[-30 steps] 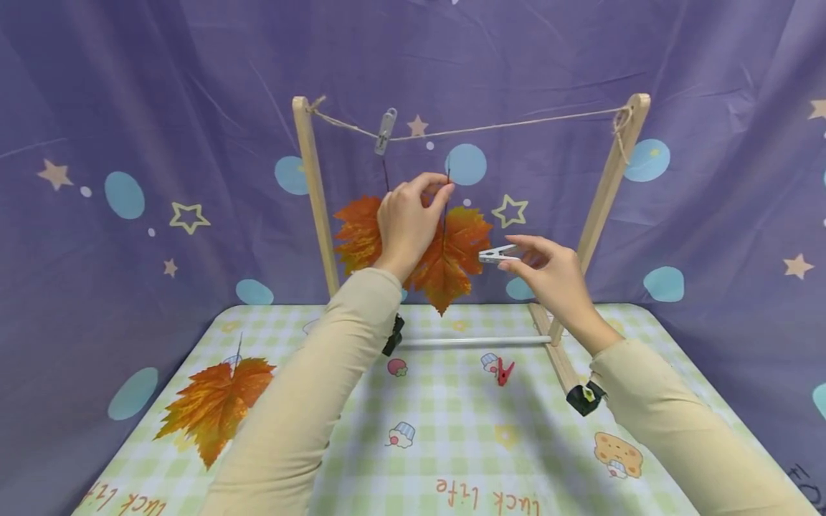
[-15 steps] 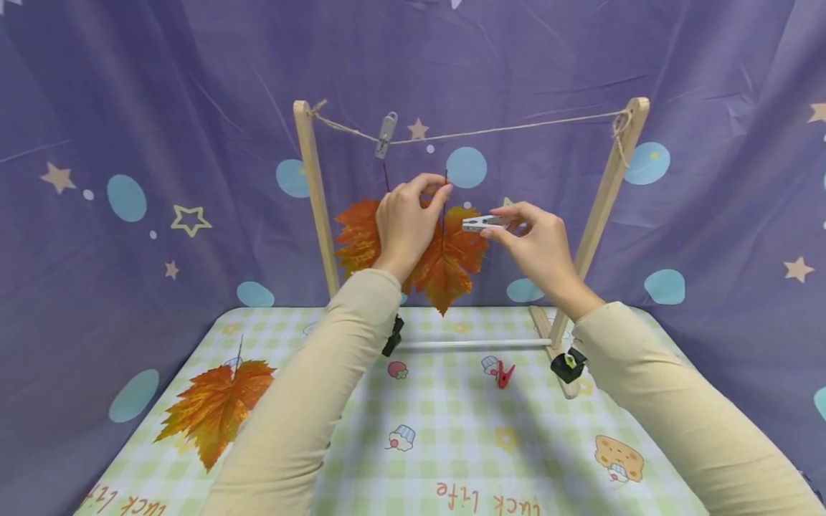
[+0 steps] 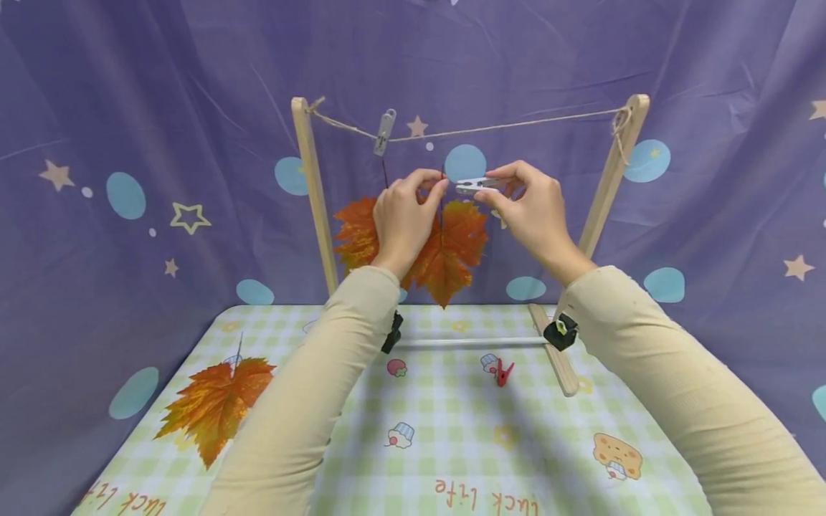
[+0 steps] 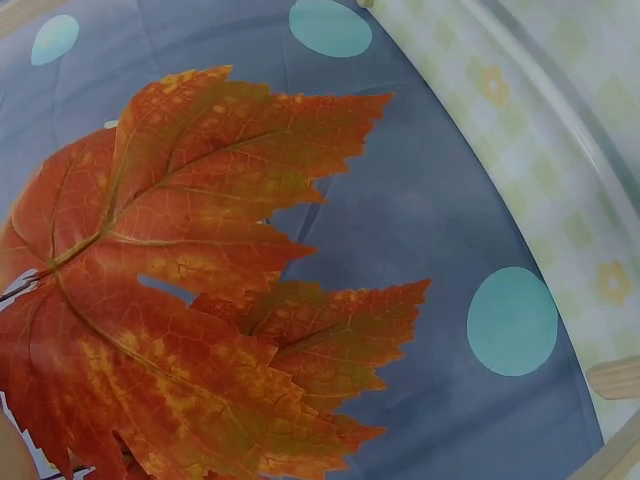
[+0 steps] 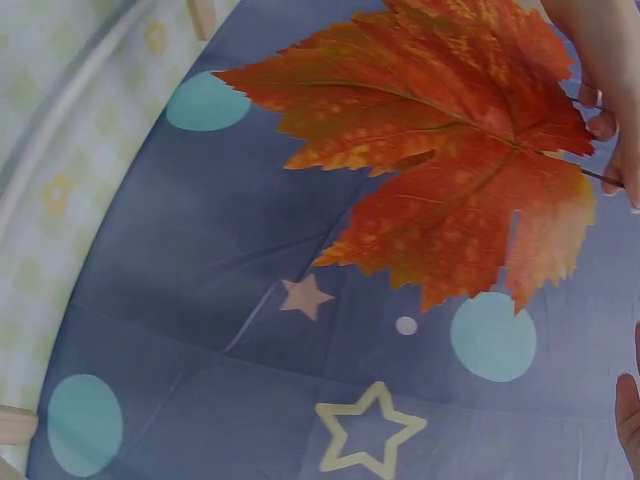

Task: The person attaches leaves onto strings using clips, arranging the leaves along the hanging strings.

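Note:
Between thumb and fingertips my left hand (image 3: 406, 218) pinches the dark stem of an orange maple leaf (image 3: 452, 251), which hangs below the hand. That leaf (image 5: 450, 140) fills the upper part of the right wrist view. A pale clothespin (image 3: 476, 185) is pinched in my right hand (image 3: 532, 211), its tip just right of the stem. Above both hands a twine line (image 3: 503, 127) runs across. A second maple leaf (image 3: 357, 233) hangs behind my left hand, partly hidden, its stem leading up to a grey clothespin (image 3: 383, 132) on the line.
Wooden posts (image 3: 312, 186) hold the line at both ends, joined low by a white rod (image 3: 471, 342). On the checked tablecloth (image 3: 452, 444) lie a red clothespin (image 3: 503, 372) and another maple leaf (image 3: 216, 405). A purple curtain (image 3: 161, 107) stands behind.
My right hand has moved up and left with the pale clothespin, bringing it close to the stem. My left hand stays nearly in place, still pinching the stem.

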A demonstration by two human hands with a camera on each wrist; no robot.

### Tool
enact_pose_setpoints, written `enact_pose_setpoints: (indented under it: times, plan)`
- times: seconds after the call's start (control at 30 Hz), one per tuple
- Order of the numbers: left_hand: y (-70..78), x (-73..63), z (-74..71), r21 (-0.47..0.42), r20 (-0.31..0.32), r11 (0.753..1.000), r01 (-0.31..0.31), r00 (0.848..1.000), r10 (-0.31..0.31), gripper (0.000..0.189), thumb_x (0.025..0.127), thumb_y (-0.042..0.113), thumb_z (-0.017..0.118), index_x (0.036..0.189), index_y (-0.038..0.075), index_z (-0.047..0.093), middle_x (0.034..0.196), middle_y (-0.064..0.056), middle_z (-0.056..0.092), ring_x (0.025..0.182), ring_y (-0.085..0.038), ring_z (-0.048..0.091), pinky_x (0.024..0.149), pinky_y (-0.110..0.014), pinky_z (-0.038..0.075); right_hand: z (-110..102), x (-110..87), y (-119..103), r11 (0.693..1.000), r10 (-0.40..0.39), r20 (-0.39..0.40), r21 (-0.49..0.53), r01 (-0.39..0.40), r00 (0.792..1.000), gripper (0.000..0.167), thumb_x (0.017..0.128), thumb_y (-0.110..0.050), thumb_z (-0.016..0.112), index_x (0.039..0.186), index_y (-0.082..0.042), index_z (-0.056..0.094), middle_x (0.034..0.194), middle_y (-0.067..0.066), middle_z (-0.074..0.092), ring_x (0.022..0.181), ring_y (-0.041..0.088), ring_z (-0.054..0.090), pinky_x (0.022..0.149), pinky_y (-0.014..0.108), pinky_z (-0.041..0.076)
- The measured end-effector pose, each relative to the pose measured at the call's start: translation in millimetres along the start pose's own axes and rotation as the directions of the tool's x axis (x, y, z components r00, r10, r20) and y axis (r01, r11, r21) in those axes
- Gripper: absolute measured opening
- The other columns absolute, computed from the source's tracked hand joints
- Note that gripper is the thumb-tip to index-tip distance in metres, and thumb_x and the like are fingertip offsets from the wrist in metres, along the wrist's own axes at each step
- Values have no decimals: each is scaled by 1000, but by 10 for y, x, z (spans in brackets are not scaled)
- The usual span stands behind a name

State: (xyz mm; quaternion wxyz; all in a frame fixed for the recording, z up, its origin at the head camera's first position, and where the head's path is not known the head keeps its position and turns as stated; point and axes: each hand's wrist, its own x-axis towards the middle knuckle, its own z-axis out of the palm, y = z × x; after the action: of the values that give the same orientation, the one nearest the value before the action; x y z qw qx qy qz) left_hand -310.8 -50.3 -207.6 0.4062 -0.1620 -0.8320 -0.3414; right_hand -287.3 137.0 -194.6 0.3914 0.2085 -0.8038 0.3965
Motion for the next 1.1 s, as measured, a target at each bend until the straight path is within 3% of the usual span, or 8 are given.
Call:
enact_pose_setpoints:
  times: [0.23, 0.5, 1.1]
  plan:
    - [23, 6, 11, 5, 8, 1000, -1, 1000, 1, 27, 97, 41, 63, 112, 21, 75, 98, 8, 74, 70, -13, 54, 71, -29, 42, 6, 145, -66, 999, -10, -33, -54, 8, 999, 31, 82, -23, 83, 107, -5, 75, 95, 7, 74, 69, 12, 55, 62, 21, 38]
    - [29, 24, 14, -1, 9, 1000, 9, 1000, -9, 27, 97, 39, 63, 113, 20, 74, 98, 8, 74, 80, -14, 60, 78, -30, 44, 0, 304, -182, 994, 23, -56, -106, -29, 998, 34, 84, -32, 81, 110, -11, 75, 99, 3, 74, 74, 10, 56, 64, 21, 37]
    - [7, 52, -10, -2, -9, 1000, 13, 1000, -13, 25, 97, 38, 65, 112, 21, 75, 99, 9, 74, 68, -13, 53, 71, -29, 42, -8, 520, -381, 980, 9, -39, -199, -17, 999, 36, 85, -42, 77, 109, -15, 76, 98, 0, 75, 68, 6, 51, 62, 23, 32]
